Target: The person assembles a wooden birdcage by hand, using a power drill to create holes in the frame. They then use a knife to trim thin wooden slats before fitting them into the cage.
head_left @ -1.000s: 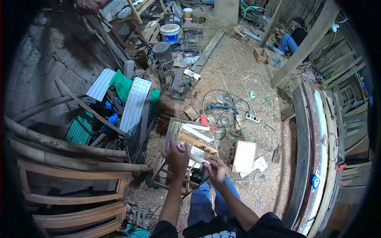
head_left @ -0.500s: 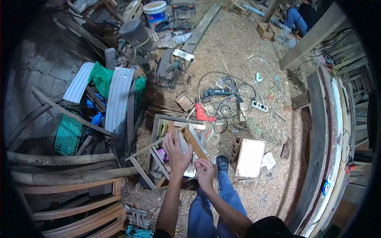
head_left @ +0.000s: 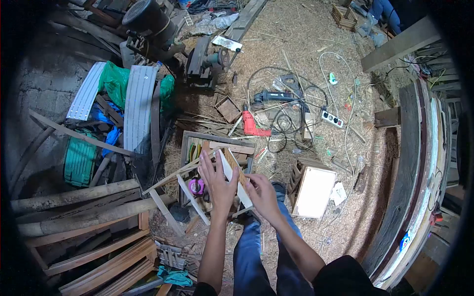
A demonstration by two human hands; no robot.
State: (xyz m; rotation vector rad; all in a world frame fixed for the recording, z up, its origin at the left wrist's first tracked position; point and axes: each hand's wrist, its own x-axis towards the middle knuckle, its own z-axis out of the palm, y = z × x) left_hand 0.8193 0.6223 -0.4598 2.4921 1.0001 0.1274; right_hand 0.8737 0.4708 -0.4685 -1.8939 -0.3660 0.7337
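A small slatted wooden piece with a white board side [head_left: 243, 191] is between my two hands, above a wooden frame [head_left: 185, 144]. My left hand [head_left: 217, 185] lies against its left side, fingers extended and slightly apart. On its right edge, my right hand [head_left: 262, 195] has its fingers curled, gripping the piece near the slats. A pink tape measure [head_left: 196, 186] rests inside the frame, left of my left hand. Thin wooden strips [head_left: 165, 212] form an angled shape at the frame's left.
A red drill [head_left: 252, 124], a grinder [head_left: 276, 96] and a power strip [head_left: 332, 119] lie on the shavings ahead. A white-topped wooden box [head_left: 314, 191] stands right of my foot. Curved boards [head_left: 410, 163] line the right. A person [head_left: 387, 15] sits at the far right.
The view has shifted slightly. The slatted piece has turned more upright between my hands, and my right hand has moved up onto its right side.
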